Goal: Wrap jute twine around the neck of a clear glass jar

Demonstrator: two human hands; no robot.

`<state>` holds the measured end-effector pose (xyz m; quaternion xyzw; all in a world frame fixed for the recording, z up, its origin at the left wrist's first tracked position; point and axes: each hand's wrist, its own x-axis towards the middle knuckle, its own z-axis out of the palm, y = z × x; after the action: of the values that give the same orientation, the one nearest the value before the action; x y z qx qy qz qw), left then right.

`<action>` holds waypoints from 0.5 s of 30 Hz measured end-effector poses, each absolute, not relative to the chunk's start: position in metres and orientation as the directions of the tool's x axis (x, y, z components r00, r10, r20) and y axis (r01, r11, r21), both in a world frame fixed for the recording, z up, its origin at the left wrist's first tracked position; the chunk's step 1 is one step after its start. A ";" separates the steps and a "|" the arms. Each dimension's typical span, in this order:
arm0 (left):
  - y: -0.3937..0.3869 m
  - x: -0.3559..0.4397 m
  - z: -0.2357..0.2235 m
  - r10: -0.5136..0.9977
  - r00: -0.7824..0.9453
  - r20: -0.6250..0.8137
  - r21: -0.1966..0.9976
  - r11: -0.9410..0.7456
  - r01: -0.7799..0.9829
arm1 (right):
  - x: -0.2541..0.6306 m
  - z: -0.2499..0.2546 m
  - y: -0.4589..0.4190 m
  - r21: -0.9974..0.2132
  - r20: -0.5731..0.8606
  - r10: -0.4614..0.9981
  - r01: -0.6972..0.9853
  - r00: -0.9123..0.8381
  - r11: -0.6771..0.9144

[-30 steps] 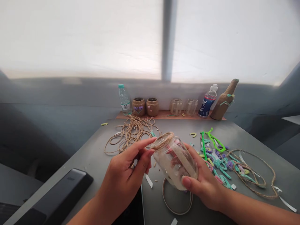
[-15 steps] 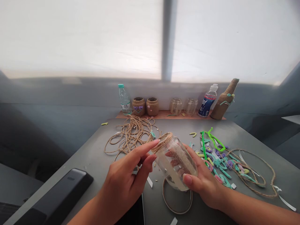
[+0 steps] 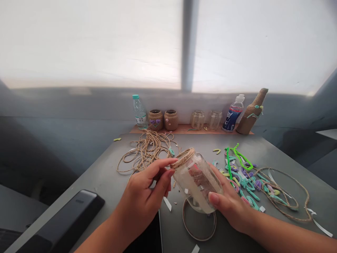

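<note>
A clear glass jar (image 3: 198,184) with pale tape strips down its side is tilted, mouth up and to the left. Brown twine (image 3: 184,158) is wound around its rim. My right hand (image 3: 230,203) grips the jar's lower body, thumb in front and fingers behind the glass. At the rim, my left hand (image 3: 150,186) is closed, with index finger and thumb pinched on the twine at the rim's left side. Behind the left hand lies a loose heap of twine (image 3: 150,147). A ring-shaped loop (image 3: 184,225) rests on the table beneath the jar.
Colourful pipe-cleaner pieces (image 3: 247,182) and a twine loop (image 3: 306,196) lie at right. A black case (image 3: 65,221) is at left. Along the back stand a water bottle (image 3: 140,114), twine-covered jars (image 3: 171,121), glass jars (image 3: 197,121), a blue-labelled bottle (image 3: 233,116) and a twine-wrapped bottle (image 3: 250,116).
The jar has turned a little in my right hand, so its tape strips sit differently. My left fingers have shifted slightly along the rim. The things on the table have not moved.
</note>
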<state>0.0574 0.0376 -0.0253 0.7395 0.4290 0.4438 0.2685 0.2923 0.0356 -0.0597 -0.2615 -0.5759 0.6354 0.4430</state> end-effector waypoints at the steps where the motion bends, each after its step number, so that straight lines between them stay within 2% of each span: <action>1: 0.038 0.057 -0.025 0.889 0.235 0.393 0.815 -0.456 0.359 | 0.293 -0.062 0.036 -0.960 0.173 0.864 -0.277 -0.473 0.041; 4: 0.039 0.057 -0.026 0.921 0.216 0.325 0.891 -0.375 0.257 | 0.294 -0.071 0.037 -0.940 0.132 0.870 -0.340 -0.476 -0.043; 7: 0.038 0.057 -0.026 0.934 0.184 0.308 0.915 -0.343 0.212 | 0.293 -0.075 0.038 -0.911 0.094 0.866 -0.394 -0.490 -0.124; 11: 0.037 0.059 -0.026 0.941 0.143 0.306 0.921 -0.331 0.207 | 0.289 -0.070 0.040 -0.927 0.098 0.887 -0.365 -0.451 -0.083; 15: 0.035 0.061 -0.023 0.949 0.174 0.265 0.942 -0.293 0.166 | 0.287 -0.070 0.044 -0.934 0.116 0.905 -0.355 -0.409 -0.041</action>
<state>0.0613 0.0351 -0.0231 0.6471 0.4306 0.4772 0.4100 0.2866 0.0439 -0.0698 -0.2710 -0.5072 0.6687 0.4714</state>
